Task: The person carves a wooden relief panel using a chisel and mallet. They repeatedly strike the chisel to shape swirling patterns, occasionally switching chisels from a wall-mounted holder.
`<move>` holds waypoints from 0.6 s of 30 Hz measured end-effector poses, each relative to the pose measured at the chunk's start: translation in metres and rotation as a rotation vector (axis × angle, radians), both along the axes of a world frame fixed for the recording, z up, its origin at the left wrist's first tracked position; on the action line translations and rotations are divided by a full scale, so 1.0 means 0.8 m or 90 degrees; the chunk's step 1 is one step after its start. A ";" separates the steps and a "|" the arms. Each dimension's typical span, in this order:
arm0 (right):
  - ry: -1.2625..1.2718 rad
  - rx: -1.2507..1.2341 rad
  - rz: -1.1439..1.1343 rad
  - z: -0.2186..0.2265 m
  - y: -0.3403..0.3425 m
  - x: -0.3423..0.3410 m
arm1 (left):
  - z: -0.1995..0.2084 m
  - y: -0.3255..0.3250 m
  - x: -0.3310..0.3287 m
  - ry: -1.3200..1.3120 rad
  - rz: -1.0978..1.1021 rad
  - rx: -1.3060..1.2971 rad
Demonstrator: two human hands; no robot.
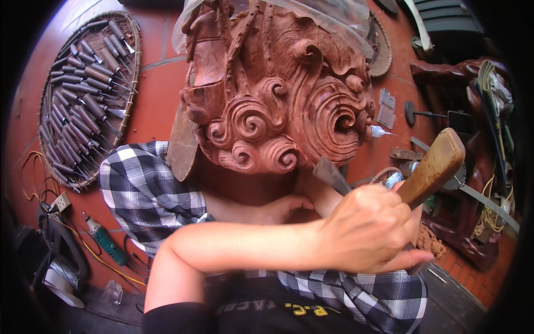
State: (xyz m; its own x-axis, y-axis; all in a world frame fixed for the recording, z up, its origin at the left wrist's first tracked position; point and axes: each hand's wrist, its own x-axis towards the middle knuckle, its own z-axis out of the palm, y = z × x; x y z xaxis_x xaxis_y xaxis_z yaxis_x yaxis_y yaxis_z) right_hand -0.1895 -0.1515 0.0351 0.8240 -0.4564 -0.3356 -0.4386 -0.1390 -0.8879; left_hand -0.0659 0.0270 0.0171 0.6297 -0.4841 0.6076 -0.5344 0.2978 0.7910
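Note:
My left forearm crosses from the lower left, and my left hand [367,231] is closed in a fist at the right of centre. From it a worn wooden mallet [436,164] slants up to the right. A grey flat metal blade [332,176] sticks out beyond the fist toward the carving; its handle is hidden behind the hand. Ahead stands a large reddish-brown wood carving [278,94] with deep spiral curls, its lower edge close to the blade tip. I see no right forearm; my right hand is not in view.
At the left, a round woven tray [133,103] holds several wooden-handled chisels [83,111]. A green rotary tool [105,239] lies by orange cables and a power strip [59,203]. Plaid-covered knees [147,192] flank my crossed feet. Dark red wooden furniture [478,222] and wood shavings [431,242] are at the right.

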 end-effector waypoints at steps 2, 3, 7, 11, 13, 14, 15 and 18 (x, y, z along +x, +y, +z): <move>-0.051 0.001 0.029 -0.013 -0.004 -0.008 | -0.008 -0.004 0.018 -0.078 0.019 -0.009; -0.072 -0.005 0.036 -0.019 -0.006 -0.013 | -0.015 -0.006 0.023 -0.100 0.037 -0.012; -0.137 -0.039 0.052 -0.037 -0.016 -0.025 | -0.040 -0.015 0.033 -0.150 0.115 -0.024; -0.180 -0.059 0.074 -0.053 -0.022 -0.031 | -0.063 -0.014 0.041 -0.163 0.138 0.001; -0.200 -0.062 0.087 -0.063 -0.025 -0.032 | -0.072 -0.012 0.043 -0.167 0.167 -0.012; -0.208 -0.068 0.093 -0.065 -0.026 -0.033 | -0.071 -0.010 0.042 -0.159 0.175 -0.028; -0.215 -0.082 0.096 -0.064 -0.030 -0.037 | -0.070 -0.012 0.043 -0.156 0.174 -0.035; -0.245 -0.121 0.136 -0.063 -0.043 -0.038 | -0.070 -0.014 0.044 -0.141 0.171 -0.066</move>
